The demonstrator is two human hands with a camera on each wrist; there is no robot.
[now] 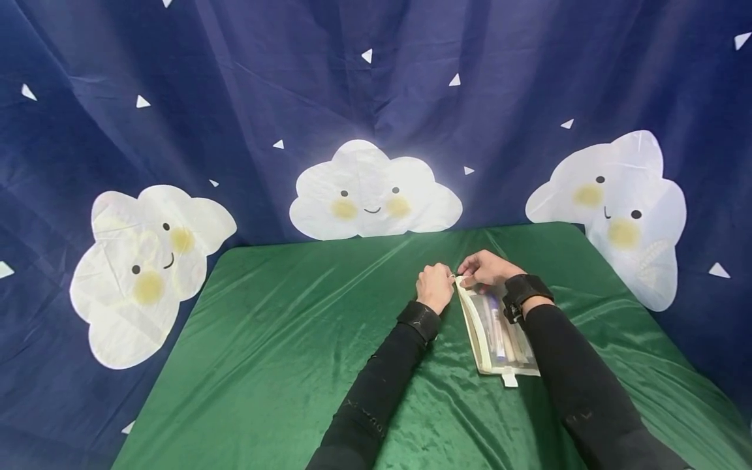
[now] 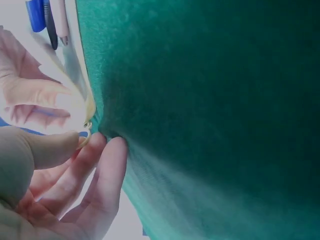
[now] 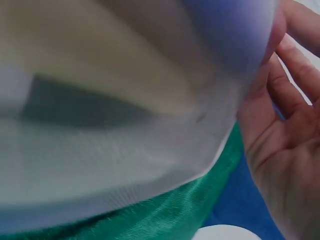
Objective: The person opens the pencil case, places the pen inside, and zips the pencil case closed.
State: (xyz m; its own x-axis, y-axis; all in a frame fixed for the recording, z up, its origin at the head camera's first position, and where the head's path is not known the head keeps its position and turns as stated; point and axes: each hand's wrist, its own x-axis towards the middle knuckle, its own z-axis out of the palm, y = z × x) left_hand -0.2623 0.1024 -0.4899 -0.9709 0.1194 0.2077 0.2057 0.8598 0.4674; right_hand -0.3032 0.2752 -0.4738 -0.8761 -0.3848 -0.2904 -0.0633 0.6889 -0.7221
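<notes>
A see-through pencil case (image 1: 483,352) with a cream zipper edge lies on the green cloth, right of the middle in the head view. Several pens (image 1: 498,333) show through its side. At its far corner my left hand (image 1: 433,287) pinches a small ring-shaped zipper pull (image 2: 88,136) between thumb and fingertip, seen closely in the left wrist view. My right hand (image 1: 490,267) grips the same end of the case, thumb on the cream edge beside the pull. The right wrist view has the case's blurred side filling most of it, with the right palm (image 3: 290,135) at the right.
Green cloth (image 1: 282,339) covers the table and has soft wrinkles. Behind it hangs a dark blue curtain (image 1: 329,85) with white smiling clouds (image 1: 376,173) and small white triangles. A white tab (image 1: 510,379) sticks out at the case's near end.
</notes>
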